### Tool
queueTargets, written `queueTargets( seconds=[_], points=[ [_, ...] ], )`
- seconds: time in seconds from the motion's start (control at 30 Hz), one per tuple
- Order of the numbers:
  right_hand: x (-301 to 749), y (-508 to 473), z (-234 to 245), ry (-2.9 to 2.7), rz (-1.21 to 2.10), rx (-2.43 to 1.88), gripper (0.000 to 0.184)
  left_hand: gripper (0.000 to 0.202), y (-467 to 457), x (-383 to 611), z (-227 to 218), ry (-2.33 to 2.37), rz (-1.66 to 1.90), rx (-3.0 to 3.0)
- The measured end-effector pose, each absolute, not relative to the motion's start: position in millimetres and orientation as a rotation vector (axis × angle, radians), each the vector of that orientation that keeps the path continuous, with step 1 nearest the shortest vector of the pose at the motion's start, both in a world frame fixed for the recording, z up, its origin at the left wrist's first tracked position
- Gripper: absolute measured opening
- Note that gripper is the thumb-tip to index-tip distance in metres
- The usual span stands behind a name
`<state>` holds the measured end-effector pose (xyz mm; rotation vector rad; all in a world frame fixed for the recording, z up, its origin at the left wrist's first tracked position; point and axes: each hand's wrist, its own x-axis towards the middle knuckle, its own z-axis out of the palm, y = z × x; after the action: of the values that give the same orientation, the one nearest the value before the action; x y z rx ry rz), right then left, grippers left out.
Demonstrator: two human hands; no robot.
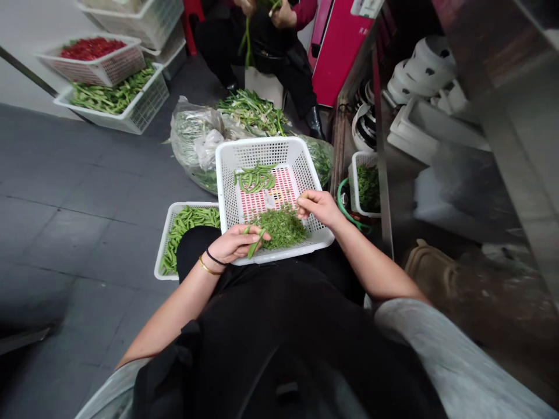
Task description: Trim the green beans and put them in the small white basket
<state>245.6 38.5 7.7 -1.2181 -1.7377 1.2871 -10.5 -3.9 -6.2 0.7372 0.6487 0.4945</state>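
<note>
My left hand (238, 243) is closed around a few green pea pods (255, 244) at the near left of a white plastic basket (271, 256) on my lap. Fingers of my right hand (318, 208) are pinched together over the basket's right side; anything between them is too small to make out. Below and between both hands lies a heap of small green trimmings (282, 226). Whole pods (257, 177) are gathered toward the basket's far left, on a red-and-white patterned bottom.
A crate of pods (192, 218) stands by my left leg. Bagged greens (196, 137) and loose green stalks (255, 113) lie beyond the basket. Another person (275, 35) sits opposite, holding greens. Stacked crates (109, 110) stand at left, metal shelving (384, 174) at right.
</note>
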Motion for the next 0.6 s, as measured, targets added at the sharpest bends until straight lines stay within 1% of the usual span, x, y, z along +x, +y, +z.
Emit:
queueTargets(
  seconds=[0.07, 0.13, 0.17, 0.23, 0.3, 0.33, 0.4, 0.43, 0.5, 0.57, 0.6],
  points=[
    [244, 37, 12, -1.984, 0.943, -1.247, 0.033, 0.022, -3, -12, -7, 0.652, 0.482, 0.747],
    [231, 29, 16, -2.333, 0.64, -1.147, 0.036, 0.022, -2, -12, -10, 0.667, 0.47, 0.777],
    [223, 24, 18, -2.506, 0.54, -1.065, 0.033, 0.023, -1, -12, -10, 0.683, 0.467, 0.808],
    [207, 19, 19, -2.772, 0.478, -0.897, 0.024, 0.024, 0, -10, -9, 0.741, 0.456, 0.959],
    [198, 19, 21, -2.873, 0.596, -0.768, 0.024, 0.021, 0, -8, -2, 0.808, 0.453, 1.244],
    [195, 21, 21, -2.856, 0.732, -0.71, 0.024, 0.02, -2, -7, 3, 0.826, 0.46, 1.407],
    [193, 25, 19, -2.658, 1.149, -0.62, 0.029, 0.019, -6, -4, 16, 0.84, 0.527, 1.661],
    [191, 26, 17, -2.465, 1.382, -0.596, 0.032, 0.017, -8, -3, 21, 0.863, 0.599, 1.721],
    [189, 25, 8, -1.97, 1.731, -0.609, 0.037, 0.013, -10, -4, 28, 1.001, 0.836, 1.699],
    [190, 23, -4, -1.601, 1.856, -0.675, 0.041, 0.017, -7, -9, 26, 1.194, 1.177, 1.491],
    [193, 23, -10, -1.548, 1.87, -0.72, 0.042, 0.019, -2, -14, 23, 1.253, 1.346, 1.332]
  ],
)
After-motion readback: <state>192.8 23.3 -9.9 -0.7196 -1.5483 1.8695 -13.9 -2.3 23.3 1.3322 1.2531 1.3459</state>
